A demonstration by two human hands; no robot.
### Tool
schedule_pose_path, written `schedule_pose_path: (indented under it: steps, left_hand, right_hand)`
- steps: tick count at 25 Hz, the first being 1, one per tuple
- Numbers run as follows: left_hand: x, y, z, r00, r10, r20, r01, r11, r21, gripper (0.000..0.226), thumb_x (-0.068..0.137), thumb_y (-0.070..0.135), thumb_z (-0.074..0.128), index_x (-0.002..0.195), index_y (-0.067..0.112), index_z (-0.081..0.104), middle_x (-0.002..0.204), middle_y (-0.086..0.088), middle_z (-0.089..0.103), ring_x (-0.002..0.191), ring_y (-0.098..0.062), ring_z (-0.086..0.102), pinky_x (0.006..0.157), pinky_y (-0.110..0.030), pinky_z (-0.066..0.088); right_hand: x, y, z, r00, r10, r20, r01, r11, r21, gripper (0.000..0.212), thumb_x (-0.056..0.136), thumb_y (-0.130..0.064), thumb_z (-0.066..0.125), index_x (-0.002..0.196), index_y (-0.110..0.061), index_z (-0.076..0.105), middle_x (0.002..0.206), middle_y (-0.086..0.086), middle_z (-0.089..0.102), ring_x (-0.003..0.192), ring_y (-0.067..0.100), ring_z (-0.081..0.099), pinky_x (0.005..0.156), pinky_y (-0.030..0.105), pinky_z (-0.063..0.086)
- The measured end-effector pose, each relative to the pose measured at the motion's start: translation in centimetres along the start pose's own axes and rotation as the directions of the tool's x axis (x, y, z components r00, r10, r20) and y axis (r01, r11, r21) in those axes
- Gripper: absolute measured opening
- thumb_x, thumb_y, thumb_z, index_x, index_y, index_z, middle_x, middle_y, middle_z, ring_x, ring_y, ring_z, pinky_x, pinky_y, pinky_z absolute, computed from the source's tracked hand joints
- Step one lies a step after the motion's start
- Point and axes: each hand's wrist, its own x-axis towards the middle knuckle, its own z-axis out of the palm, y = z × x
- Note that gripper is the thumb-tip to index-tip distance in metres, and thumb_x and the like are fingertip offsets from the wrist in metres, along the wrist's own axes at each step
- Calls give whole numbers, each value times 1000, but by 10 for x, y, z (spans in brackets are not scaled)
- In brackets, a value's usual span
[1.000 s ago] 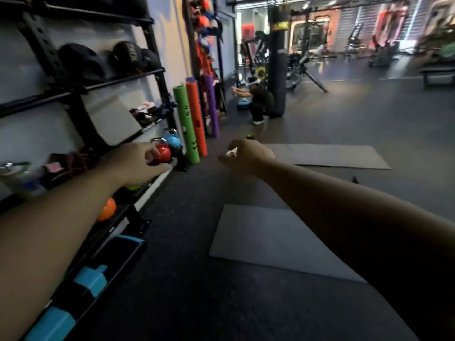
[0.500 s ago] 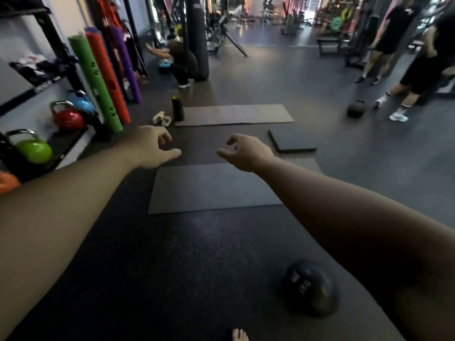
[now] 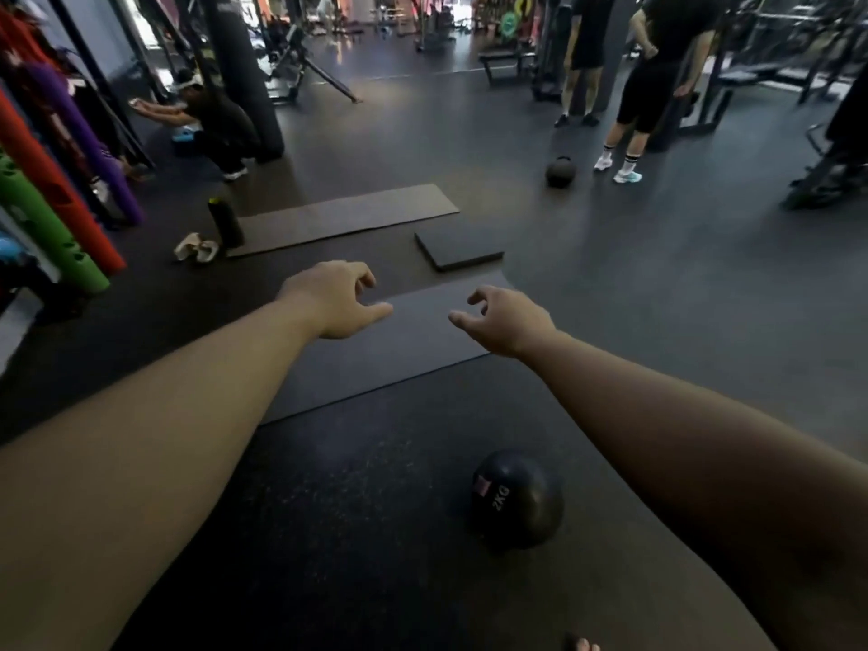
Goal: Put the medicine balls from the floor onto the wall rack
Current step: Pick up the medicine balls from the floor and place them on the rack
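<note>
Both arms stretched forward; left hand [image 3: 336, 300] and right hand [image 3: 509, 321] loosely curled, half open, holding nothing. Dark rubber gym floor [image 3: 657, 293]. One black 2KG medicine ball [image 3: 516, 498] on it, below the right forearm; two grey mats [image 3: 375, 340] beyond the ball, one small pad [image 3: 458, 249]

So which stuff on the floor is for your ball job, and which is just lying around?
For the job: black 2KG medicine ball; left hand and right hand, both empty.

Just lying around: grey mats, dark bottle, foam rollers, kettlebell.
</note>
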Motion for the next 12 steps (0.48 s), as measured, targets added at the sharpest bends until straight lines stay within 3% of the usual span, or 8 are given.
schedule_pose_path:
  steps: [7,12]
  left_hand:
    - [99,130,86,996,-3,89,4,1000,-11,66,94,73,62,144,31,58,143,5,64,126,-22,63,98,-42,55]
    - [156,180,168,984,-36,176,42,999,-29,68,93,76,59,144,32,58,143,5,64,126,-23,64,100,-45,55]
  right_hand:
    - [58,165,-39,998,23,58,-17,995,-97,70,93,-75,51,144,-28,56,140,4,67,128,31,61,104,50,49]
    - [94,257,-4,988,46,149,-28,993,-117,71,93,-76,48,145,-29,54,144,4,61,132,34,55,106,52,45]
